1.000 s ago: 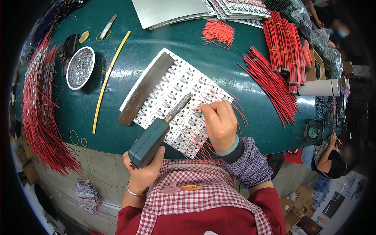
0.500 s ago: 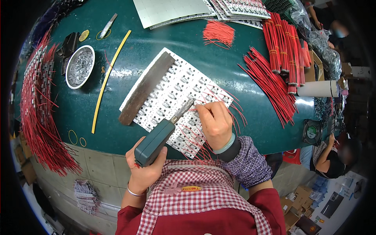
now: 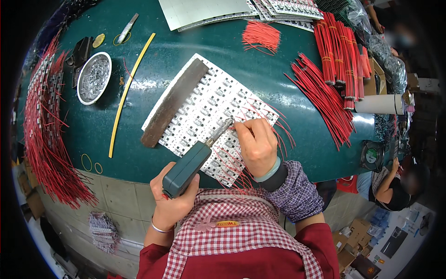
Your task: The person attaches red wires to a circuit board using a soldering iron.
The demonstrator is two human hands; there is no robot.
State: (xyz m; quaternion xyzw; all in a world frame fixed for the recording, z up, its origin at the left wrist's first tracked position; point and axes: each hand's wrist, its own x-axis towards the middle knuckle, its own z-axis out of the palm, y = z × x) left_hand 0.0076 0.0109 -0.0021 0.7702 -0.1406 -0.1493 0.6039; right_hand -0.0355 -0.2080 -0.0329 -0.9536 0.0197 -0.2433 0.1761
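My left hand is wrapped around the green body of a soldering gun. Its metal tip points up and right, down at a white panel of small circuit boards. Just beside the tip, my right hand pinches a thin red wire, mostly hidden by the fingers, against the panel. Several red wires stick out from the panel's near and right parts. A dark flat bar lies across the panel's left side.
Left are a metal bowl of silvery scraps, a yellow strip and a heap of wired boards. Loose red wires, wire bundles, a short-wire pile and stacked panels lie beyond. A small fan stands right.
Both hands hold nearly the same pose. The soldering gun and its tip have shifted very slightly up and right; the right fingers stay close to the tip.
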